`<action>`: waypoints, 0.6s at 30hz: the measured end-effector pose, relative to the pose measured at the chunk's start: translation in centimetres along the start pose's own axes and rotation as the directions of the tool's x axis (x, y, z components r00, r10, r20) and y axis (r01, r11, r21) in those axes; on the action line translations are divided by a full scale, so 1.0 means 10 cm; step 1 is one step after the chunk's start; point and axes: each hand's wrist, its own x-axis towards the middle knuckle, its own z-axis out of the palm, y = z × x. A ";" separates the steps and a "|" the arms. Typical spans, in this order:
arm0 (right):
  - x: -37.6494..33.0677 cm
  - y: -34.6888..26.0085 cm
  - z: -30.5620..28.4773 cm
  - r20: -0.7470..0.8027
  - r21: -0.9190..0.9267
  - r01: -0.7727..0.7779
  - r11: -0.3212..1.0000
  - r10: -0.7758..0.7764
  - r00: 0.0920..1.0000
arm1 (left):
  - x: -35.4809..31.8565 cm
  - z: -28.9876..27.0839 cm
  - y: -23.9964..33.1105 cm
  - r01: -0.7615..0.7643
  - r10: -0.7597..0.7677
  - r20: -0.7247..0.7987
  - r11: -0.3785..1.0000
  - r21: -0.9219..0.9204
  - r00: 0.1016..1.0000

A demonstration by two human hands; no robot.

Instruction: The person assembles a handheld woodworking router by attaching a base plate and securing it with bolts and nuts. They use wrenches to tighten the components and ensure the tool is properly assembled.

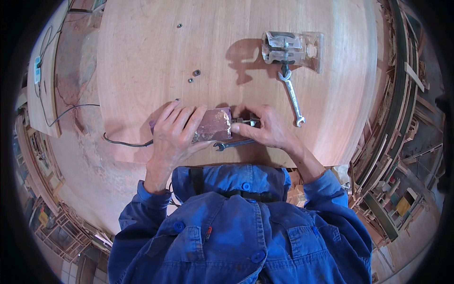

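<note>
My left hand (176, 127) is wrapped over the worn, purplish motor body of a trim router (215, 124), which lies sideways just above the board. From its left end runs a black cord (124, 143). At the right end, the thumb and fingers of my right hand (268, 128) close around a small metal shaft (240, 120), apparently a router bit at the collet; the fingers partly hide it. Below that hand lies an open-ended wrench (229, 145), half covered. A second wrench (292, 97) rests farther right, its upper end by the clear plastic router base (312, 49).
On the pale wooden board (142, 57) sit small metal parts: a collet-like piece (196, 73), a nut-like piece (190, 80) and another (179, 25) farther away. A power strip (37, 70) with cable is at far left. Wood strips (378, 161) pile up at right.
</note>
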 end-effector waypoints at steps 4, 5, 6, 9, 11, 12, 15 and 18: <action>-0.05 0.03 0.00 -0.068 0.093 -0.009 0.996 0.016 0.998 | 0.00 0.02 -0.01 0.003 -0.003 -0.011 1.000 0.005 1.000; -0.03 0.02 -0.02 -0.018 0.090 -0.116 0.989 0.118 0.993 | -0.01 0.02 -0.01 0.004 -0.004 -0.010 1.000 0.010 1.000; -0.03 0.01 -0.02 0.032 0.081 -0.221 0.972 0.219 0.975 | -0.02 0.02 -0.01 0.004 -0.004 -0.005 1.000 0.010 1.000; -0.01 0.03 0.03 -0.045 0.036 -0.114 0.993 0.115 0.992 | -0.01 0.01 -0.01 0.003 -0.003 0.004 1.000 0.006 1.000; -0.01 0.07 0.10 -0.202 0.041 0.093 0.995 -0.083 0.976 | 0.02 0.00 -0.01 0.008 -0.008 0.005 1.000 -0.003 1.000; -0.02 0.07 0.09 -0.202 0.043 0.095 0.995 -0.084 0.976 | 0.03 0.00 -0.01 0.006 -0.006 0.006 1.000 -0.001 1.000; -0.04 0.04 -0.01 -0.032 0.054 -0.101 0.993 0.103 0.994 | 0.00 -0.01 -0.02 0.008 -0.008 0.018 1.000 0.009 1.000; 0.01 -0.09 -0.02 0.012 -0.032 -0.176 0.984 0.176 0.984 | -0.01 0.00 -0.01 0.005 -0.005 0.020 1.000 0.012 1.000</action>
